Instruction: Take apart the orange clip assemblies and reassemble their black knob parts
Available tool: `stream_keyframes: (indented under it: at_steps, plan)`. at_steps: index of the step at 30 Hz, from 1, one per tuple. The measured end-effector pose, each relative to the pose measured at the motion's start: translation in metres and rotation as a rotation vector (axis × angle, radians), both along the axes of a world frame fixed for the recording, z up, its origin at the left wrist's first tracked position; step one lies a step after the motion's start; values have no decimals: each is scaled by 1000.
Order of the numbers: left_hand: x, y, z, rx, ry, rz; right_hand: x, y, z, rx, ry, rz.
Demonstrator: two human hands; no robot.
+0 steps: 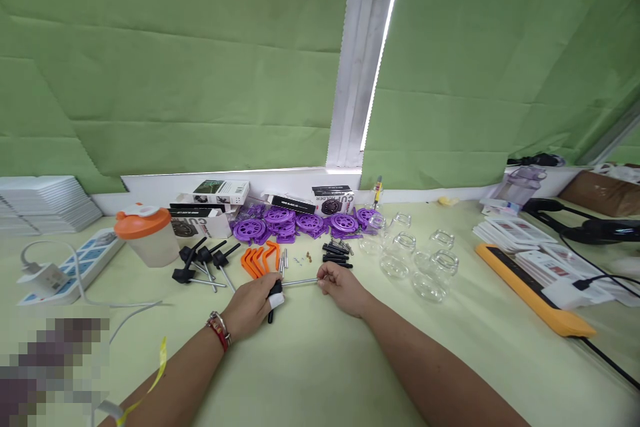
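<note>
Your left hand [253, 305] clamps the black handle [275, 291]; its steel rod [300, 281] runs rightward along the desk [320, 373] into your right hand's [343, 288] pinching fingertips.

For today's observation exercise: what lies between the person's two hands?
In the head view, a thin metal rod spans from left hand to right hand.
</note>
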State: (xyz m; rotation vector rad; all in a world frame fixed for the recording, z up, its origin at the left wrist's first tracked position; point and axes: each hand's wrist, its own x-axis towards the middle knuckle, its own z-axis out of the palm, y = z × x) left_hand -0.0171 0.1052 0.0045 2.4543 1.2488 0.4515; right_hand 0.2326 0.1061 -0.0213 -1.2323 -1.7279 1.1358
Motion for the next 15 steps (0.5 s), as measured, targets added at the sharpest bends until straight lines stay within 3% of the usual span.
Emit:
stream_keyframes:
  at_steps: [15]
  plan:
    - [0, -1, 2, -7, 0, 13, 1, -1, 6, -11, -111, -24]
